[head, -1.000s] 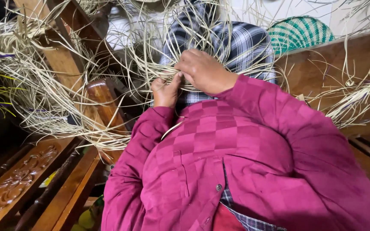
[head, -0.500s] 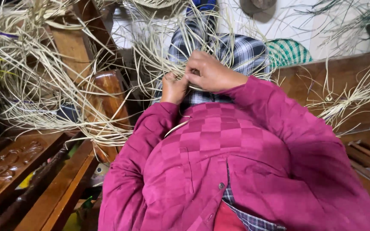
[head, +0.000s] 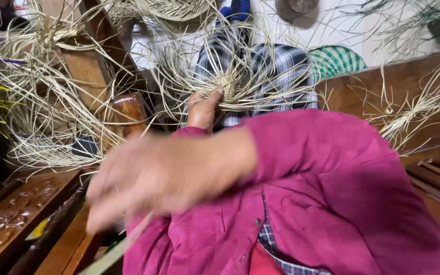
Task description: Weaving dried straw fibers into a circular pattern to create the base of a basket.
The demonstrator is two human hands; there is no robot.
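At the upper middle of the frame, the left hand pinches the woven straw against a plaid cloth. The right hand, blurred at centre left, seems open, perhaps trailing a strand.

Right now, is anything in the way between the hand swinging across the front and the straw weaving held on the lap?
Nothing visible blocks it. The right hand, blurred, is near the camera and away from the woven straw piece, which the left hand pinches at its centre. Only the pink sleeve of that same arm and open air lie between them.
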